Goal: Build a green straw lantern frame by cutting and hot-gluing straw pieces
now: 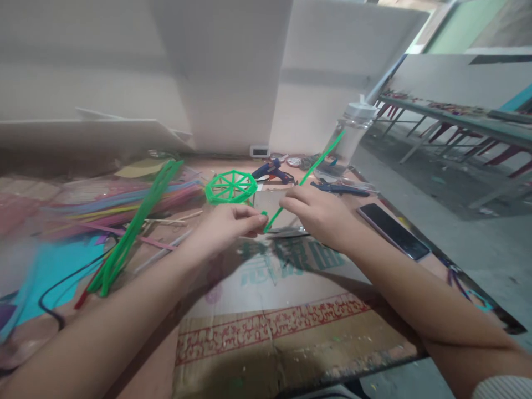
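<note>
While I watch the left hand point(226, 224) pinch a small green piece point(264, 213) and the right hand point(313, 213) pinch the green stem point(322, 159) above the cardboard point(233, 302), I judge a rightward swing could brush its far end against the bottle point(354, 138).

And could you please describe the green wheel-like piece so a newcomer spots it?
Start from the cardboard with the red patterned band. Follow it away to the left hand; the green wheel-like piece sits just beyond. Its many-sided rim and spokes set it apart from the long green stems bundled further left.
</note>
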{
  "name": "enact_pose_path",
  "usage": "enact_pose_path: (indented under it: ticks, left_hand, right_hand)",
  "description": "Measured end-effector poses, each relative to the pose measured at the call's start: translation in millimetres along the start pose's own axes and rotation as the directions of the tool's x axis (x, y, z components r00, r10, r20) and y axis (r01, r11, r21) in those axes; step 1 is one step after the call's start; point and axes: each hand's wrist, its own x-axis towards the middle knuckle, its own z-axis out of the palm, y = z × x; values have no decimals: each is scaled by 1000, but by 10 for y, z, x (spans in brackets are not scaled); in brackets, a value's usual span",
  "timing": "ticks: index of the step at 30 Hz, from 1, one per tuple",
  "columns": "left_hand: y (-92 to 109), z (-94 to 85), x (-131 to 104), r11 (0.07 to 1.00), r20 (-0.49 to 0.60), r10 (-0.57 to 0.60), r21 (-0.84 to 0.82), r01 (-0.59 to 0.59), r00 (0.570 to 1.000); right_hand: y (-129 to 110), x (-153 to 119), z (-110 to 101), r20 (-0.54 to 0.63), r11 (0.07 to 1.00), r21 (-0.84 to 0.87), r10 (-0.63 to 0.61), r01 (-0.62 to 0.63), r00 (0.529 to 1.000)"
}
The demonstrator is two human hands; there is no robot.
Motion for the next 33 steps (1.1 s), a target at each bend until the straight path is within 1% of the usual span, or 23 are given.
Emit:
enact_pose_path:
  ticks: [2, 3, 7, 12, 14, 15, 16, 17, 18, 19, 20, 22, 24, 26, 27, 28, 29, 31, 33]
  left_hand:
    - [-4, 42, 2, 994, 36, -52, -94, 55, 998]
    - [-2, 60, 0, 991, 51, -67, -114, 72, 996]
    - [-3, 101, -4, 988, 93, -85, -118, 96, 992]
    - [-37, 123, -1, 985, 131, -93, -133, 110, 987]
    - [-47, 119, -4, 989, 144, -66, -121, 84, 987]
    - [-47, 113, -7, 992, 141, -48, -110, 64, 989]
    - [-42, 105, -11, 995, 130, -29, -96, 41, 991]
    - [-34, 96, -16, 997, 109, -9, -79, 17, 994]
    - [-23, 86, -22, 998, 80, 12, -67, -6, 997]
    - [-9, 78, -28, 998, 53, 31, -62, -28, 998]
    - [4, 71, -35, 997, 32, 48, -61, -45, 998]
    - [25, 66, -48, 996, 14, 67, -60, -66, 998]
    - [28, 71, -58, 996, 8, 81, -35, -81, 997]
    - [11, 81, -60, 995, 5, 97, -10, -97, 995]
    - [0, 87, -56, 994, 9, 107, -11, -107, 994]
    - [-11, 92, -51, 993, 16, 115, -25, -114, 993]
    - [-19, 97, -44, 992, 26, 117, -52, -115, 993]
    - [-24, 107, -30, 988, 49, 90, -133, -83, 995]
    - [-15, 121, -22, 972, 72, 31, -233, -14, 997]
  right_hand:
    - [-29, 6, -28, 9, 1000, -27, -12, 13, 1000]
    - [-37, 6, -36, 6, 1000, -29, -11, 11, 1000]
    - [-37, 3, -51, -24, 1000, -16, -10, 10, 1000]
    - [-48, 2, -24, -15, 1000, 23, 13, -12, 1000]
    - [-76, 2, -8, -76, 995, 93, 37, -30, 996]
    - [-93, 3, -5, -141, 988, 146, 62, -41, 988]
    - [-111, 6, -6, -218, 976, 210, 103, -57, 971]
    - [-128, 13, -12, -291, 956, 282, 163, -78, 943]
    - [-144, 22, -19, -335, 927, 361, 236, -107, 912]
    - [-157, 36, -26, -333, 884, 444, 315, -147, 889]
    - [-167, 53, -28, -278, 825, 530, 387, -196, 879]
    - [-186, 94, -8, -78, 657, 691, 484, -303, 872]
    - [-208, 134, 47, 105, 443, 820, 507, -364, 855]
    - [-241, 159, 116, 197, 246, 901, 502, -357, 842]
    - [-259, 165, 147, 225, 174, 919, 504, -353, 834]
    - [-276, 166, 173, 252, 125, 924, 513, -361, 821]
    - [-290, 165, 194, 278, 96, 919, 528, -382, 802]
    - [-306, 159, 221, 320, 71, 899, 566, -432, 760]
    - [-304, 155, 239, 340, 58, 889, 583, -455, 738]
